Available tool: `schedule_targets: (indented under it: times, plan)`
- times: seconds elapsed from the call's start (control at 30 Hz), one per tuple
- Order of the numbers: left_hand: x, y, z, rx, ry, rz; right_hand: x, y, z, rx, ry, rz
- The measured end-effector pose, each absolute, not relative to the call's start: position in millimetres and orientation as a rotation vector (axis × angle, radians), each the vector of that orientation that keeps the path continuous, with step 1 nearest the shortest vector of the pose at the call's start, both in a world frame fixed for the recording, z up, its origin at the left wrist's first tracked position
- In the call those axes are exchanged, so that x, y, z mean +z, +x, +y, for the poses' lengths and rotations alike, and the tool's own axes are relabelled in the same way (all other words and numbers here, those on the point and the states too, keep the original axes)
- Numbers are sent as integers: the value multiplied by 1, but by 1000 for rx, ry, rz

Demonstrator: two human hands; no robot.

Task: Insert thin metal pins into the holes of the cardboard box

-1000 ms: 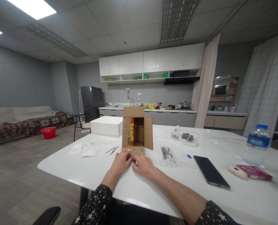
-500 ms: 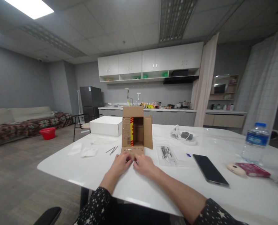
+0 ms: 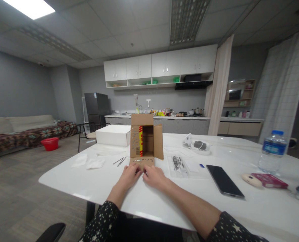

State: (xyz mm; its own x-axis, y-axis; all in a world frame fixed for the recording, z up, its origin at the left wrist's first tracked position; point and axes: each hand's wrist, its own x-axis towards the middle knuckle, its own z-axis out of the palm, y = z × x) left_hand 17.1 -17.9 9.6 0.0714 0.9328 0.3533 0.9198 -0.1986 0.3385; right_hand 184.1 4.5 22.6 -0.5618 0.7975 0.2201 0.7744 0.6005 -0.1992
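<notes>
Both hands meet at the near flap of a small cardboard box on the white table. Left hand and right hand lie knuckles up, fingertips curled together and touching; something small and pale shows between them, too tiny to name, so whether either hand pinches it cannot be told.

One cardboard box stands on its side with its mouth toward the camera and four flaps spread. Its inside is dark and shows nothing. The left flap carries a red and yellow strip and rows of small dots; the bottom flap, lying flat just at 12 o'clock of the hands, shows a row of the same dots.

At 11 o'clock of the box sits one closed white box, contents hidden. At 9 o'clock of the hands lie a few thin dark nails and, farther out, two crumpled white tissues. At 3 o'clock lies one clear bag with dark thin pieces inside, uncountable. Beyond it lie one black phone, one water bottle, partly full, one red packet and a white bundle with a cord. A dark round thing is cut off at the right edge.
</notes>
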Motion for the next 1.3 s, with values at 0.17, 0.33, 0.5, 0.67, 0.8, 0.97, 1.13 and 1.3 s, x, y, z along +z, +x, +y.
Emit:
schedule_targets:
  times: [0.17,0.33,0.5,0.67,0.8,0.97,1.13,1.3]
  plan:
    - [8,17,-18,769,2315,1966,21,184,6,122,-1286,-2544]
    - [5,17,-15,745,2319,1998,19,184,8,126,-1287,-2541]
    - [3,16,-14,718,2344,2004,20,185,7,124,-1275,-2551]
    - [5,16,-15,690,2364,1996,23,185,5,115,-1270,-2555]
    - [8,17,-17,649,2376,1994,24,186,5,127,-1273,-2554]
    - [13,21,-22,646,2362,1992,22,185,6,132,-1276,-2546]
    - [16,26,-26,640,2337,2031,23,185,5,134,-1269,-2544]
    - [16,27,-26,610,2325,2074,25,186,4,156,-1256,-2549]
